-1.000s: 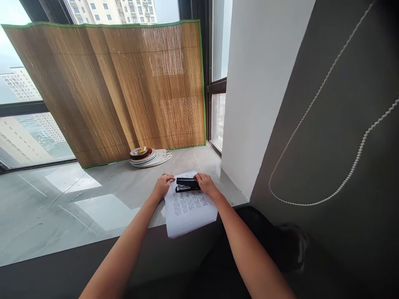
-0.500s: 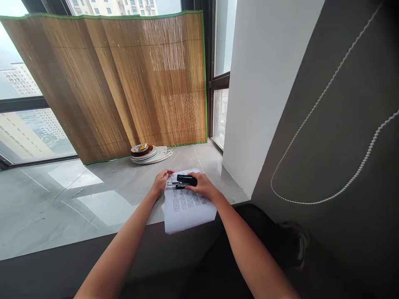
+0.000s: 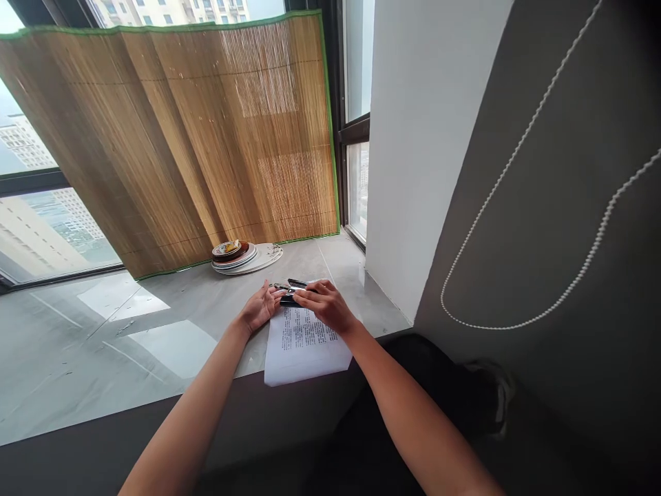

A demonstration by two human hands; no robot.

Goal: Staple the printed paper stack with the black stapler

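A black stapler [image 3: 292, 292] is between my hands, over the top part of a printed sheet of paper [image 3: 310, 351]. Its upper arm is swung up from the base, and the metal part shows. My right hand [image 3: 328, 303] is closed around its right end from above, with the fingers bent over it. At the left end is my left hand [image 3: 259, 306], palm turned up, thumb raised, and bent fingertips against the stapler. The paper lies on the grey sill [image 3: 196, 368], its near end hanging past the front edge.
A stack of plates [image 3: 235, 258] on an oval white plate stands behind my hands. Beyond it a bamboo mat [image 3: 206, 151] leans on the window. A white wall [image 3: 413, 158] rises at the right, with a hanging bead chain [image 3: 496, 179].
My left hand has left the paper's edge and turned palm up to the stapler. My right hand has lifted and turned the stapler, and its upper arm now stands open.
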